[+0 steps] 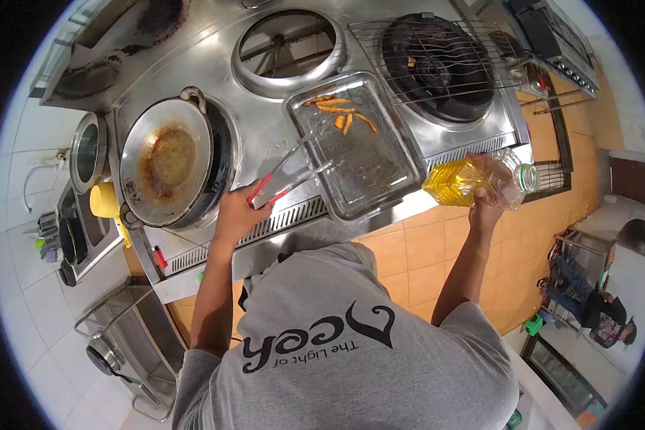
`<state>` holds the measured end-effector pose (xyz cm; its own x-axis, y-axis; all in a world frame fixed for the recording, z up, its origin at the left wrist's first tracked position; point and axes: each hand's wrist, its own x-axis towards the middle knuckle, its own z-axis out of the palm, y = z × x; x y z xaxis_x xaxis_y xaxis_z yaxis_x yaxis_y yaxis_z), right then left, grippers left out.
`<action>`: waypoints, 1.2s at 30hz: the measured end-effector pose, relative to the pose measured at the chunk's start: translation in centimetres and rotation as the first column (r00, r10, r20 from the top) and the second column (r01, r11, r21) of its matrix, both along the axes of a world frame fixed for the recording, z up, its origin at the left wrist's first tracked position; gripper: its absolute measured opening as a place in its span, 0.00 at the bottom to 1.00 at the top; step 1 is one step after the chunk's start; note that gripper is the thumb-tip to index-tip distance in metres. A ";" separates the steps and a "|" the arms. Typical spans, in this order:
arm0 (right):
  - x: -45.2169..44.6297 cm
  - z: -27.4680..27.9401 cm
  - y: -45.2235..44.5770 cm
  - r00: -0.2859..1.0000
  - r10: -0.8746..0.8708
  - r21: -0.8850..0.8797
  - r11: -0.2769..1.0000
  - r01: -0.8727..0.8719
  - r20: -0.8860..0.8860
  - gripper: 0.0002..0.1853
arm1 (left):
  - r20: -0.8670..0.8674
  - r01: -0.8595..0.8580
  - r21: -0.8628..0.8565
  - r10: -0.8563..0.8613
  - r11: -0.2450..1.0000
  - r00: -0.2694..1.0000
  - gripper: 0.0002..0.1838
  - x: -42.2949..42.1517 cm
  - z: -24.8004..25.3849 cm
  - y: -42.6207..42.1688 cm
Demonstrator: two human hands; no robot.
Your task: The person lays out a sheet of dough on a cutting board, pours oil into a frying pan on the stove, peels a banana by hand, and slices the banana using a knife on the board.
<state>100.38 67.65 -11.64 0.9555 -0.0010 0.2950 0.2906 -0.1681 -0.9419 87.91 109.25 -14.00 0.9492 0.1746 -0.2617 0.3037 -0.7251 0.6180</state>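
My left hand (241, 215) is closed around the red grips of metal tongs (288, 153). The tongs' arms are spread, their ends over the near left side of a clear glass dish (366, 209). Several orange-brown fried strips (335, 109) lie toward the dish's far end, apart from the tongs. My right hand (485, 204) grips a clear plastic bottle (473, 180) of yellow oil beside the dish's right side. A green-ringed cap (528, 178) closes the bottle, and the oil sits at its base end.
A wok (137, 154) with a little oil sits on the left burner. A wire rack (437, 61) lies over the right burner, behind the dish. A yellow dipper (104, 201) and a red lighter (159, 256) are at the left. A person (603, 315) sits far right.
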 end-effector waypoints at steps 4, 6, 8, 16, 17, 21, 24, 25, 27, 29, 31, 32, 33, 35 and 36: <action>-1.1 -0.6 -0.5 1.000 0.006 -0.037 0.999 -0.006 0.010 0.40 | 0.025 -0.104 -0.005 0.105 0.995 0.994 0.30 -2.5 1.9 0.5; -1.1 0.7 0.5 0.991 0.100 -0.091 0.992 -0.092 0.091 0.37 | 0.006 -0.161 -0.040 0.162 0.986 0.987 0.29 -4.9 2.3 1.2; -1.7 1.6 2.5 0.984 0.157 -0.047 0.987 -0.153 0.086 0.36 | 0.065 -0.252 -0.276 0.279 0.928 0.958 0.27 -8.2 0.6 2.4; -3.1 0.4 13.4 0.891 0.453 0.104 0.887 -0.449 -0.018 0.35 | -0.104 -0.287 -0.935 0.614 0.208 0.783 0.37 -20.5 1.6 2.4; -3.6 0.7 15.5 0.860 0.510 0.102 0.856 -0.507 0.000 0.36 | -0.065 -0.231 -0.958 0.654 0.171 0.754 0.40 -21.7 1.7 2.1; -4.8 1.3 22.2 0.708 0.704 -0.061 0.711 -0.701 0.058 0.35 | -0.029 -0.133 -0.988 0.759 0.077 0.650 0.47 -27.9 0.9 2.3; -7.4 1.4 26.4 0.611 0.792 -0.053 0.610 -0.791 -0.007 0.35 | -0.033 -0.205 -0.974 0.831 0.098 0.555 0.42 -32.1 2.0 2.0; -8.5 1.4 27.5 0.585 0.810 -0.049 0.584 -0.810 -0.028 0.35 | -0.029 -0.241 -0.964 0.855 0.113 0.518 0.41 -33.2 2.2 1.8; -10.3 1.0 28.9 0.525 0.849 -0.112 0.517 -0.849 -0.057 0.35 | -0.040 -0.486 -0.845 0.881 0.222 0.471 0.32 -34.6 1.6 2.2; -12.3 0.9 30.0 0.499 0.863 -0.118 0.489 -0.864 -0.076 0.35 | -0.033 -0.660 -0.685 0.892 0.309 0.451 0.27 -35.2 -1.2 3.6; -14.9 0.2 30.5 0.508 0.857 -0.057 0.505 -0.861 -0.085 0.35 | 0.008 -0.796 -0.553 0.956 0.248 0.293 0.22 -33.6 -4.6 4.5; -16.0 0.3 30.6 0.513 0.853 -0.048 0.511 -0.858 -0.099 0.34 | 0.009 -0.817 -0.524 0.961 0.240 0.277 0.22 -32.4 -5.4 5.1; -17.2 0.4 30.5 0.523 0.845 -0.039 0.522 -0.852 -0.115 0.34 | 0.010 -0.837 -0.494 0.964 0.236 0.267 0.23 -31.5 -6.2 6.0; -19.3 0.4 29.7 0.540 0.831 -0.065 0.536 -0.841 -0.133 0.35 | 0.266 -0.878 -0.305 0.918 0.368 0.293 0.27 -31.8 -9.3 7.5; -19.9 0.2 29.1 0.547 0.827 -0.098 0.538 -0.837 -0.132 0.35 | 0.333 -0.895 -0.229 0.895 0.383 0.298 0.28 -32.1 -9.5 8.1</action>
